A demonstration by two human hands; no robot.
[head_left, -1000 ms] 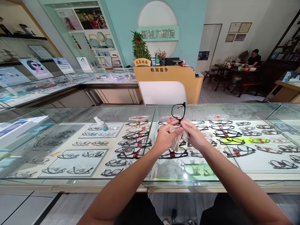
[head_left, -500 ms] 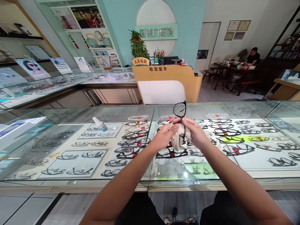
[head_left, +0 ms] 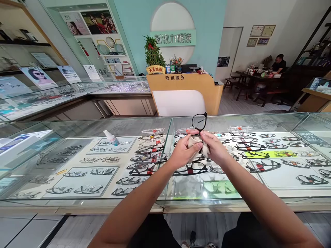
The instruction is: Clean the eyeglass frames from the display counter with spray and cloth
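Above the glass counter, a pair of black-framed eyeglasses [head_left: 199,121] is held upright on end, one lens rising clear over the fingers. My left hand [head_left: 185,150] is closed on a beige cloth [head_left: 205,147], its thumb pressing the fabric over the lower lens. My right hand [head_left: 214,146] grips the eyeglasses near the bridge, with part of the cloth against its fingers. Cloth and fingers hide the lower half of the frame. Left of the hands, a small spray bottle [head_left: 111,138] with a white top stands on the counter.
Rows of eyeglasses lie under the glass of the display counter [head_left: 165,203]. A white box [head_left: 24,144] stands at its left end. Beyond is a wooden cashier desk [head_left: 186,84] with a potted plant [head_left: 154,53]. A person [head_left: 279,64] sits at a table in the back right.
The left thumb has shifted right across the cloth, and the cloth's hanging end is now bunched up around the lower lens. The eyeglasses stay almost in place.
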